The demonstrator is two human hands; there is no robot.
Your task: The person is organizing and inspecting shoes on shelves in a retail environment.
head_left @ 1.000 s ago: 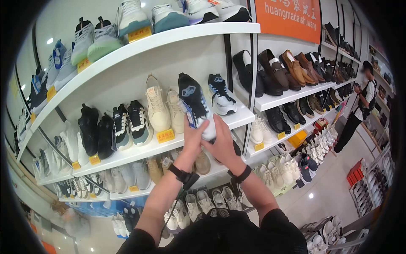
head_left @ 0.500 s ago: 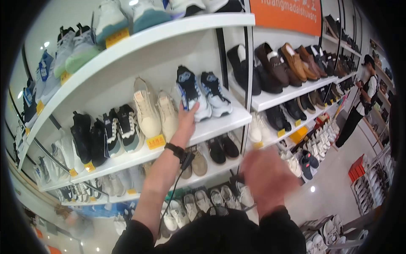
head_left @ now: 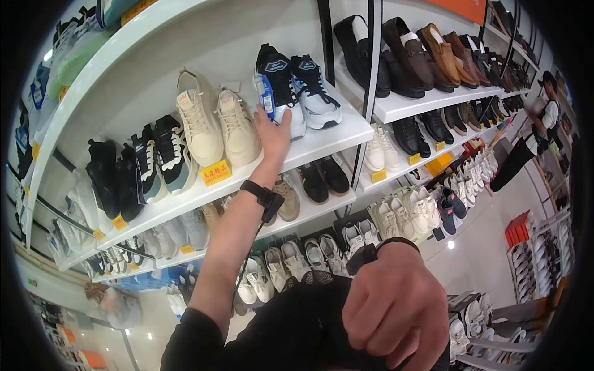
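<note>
My left hand (head_left: 273, 137) reaches up to the shelf, thumb and fingers spread at the side and toe of a black, white and blue sneaker (head_left: 276, 86) with a blue tag; the fingertips seem to touch it. Its mate (head_left: 317, 93) stands just to the right. Left of my hand is a pair of cream lace-up shoes (head_left: 201, 123), behind a yellow price card (head_left: 215, 174). Low in front of my body, my right hand (head_left: 396, 303) is curled closed, away from the shelves. I see nothing in it, though its palm is hidden.
Brown and black loafers (head_left: 408, 55) line a shelf to the right. White sneakers (head_left: 297, 260) fill the lower rows. Another person (head_left: 535, 136) stands in the aisle at the right, by a rack of shoes (head_left: 538, 266). A black cable hangs from my left wrist device (head_left: 265, 199).
The view has shifted down, so the shelves sit higher. My left hand has eased off the sneaker's toe towards its left side. My right hand, blurred before, has come lower and closer.
</note>
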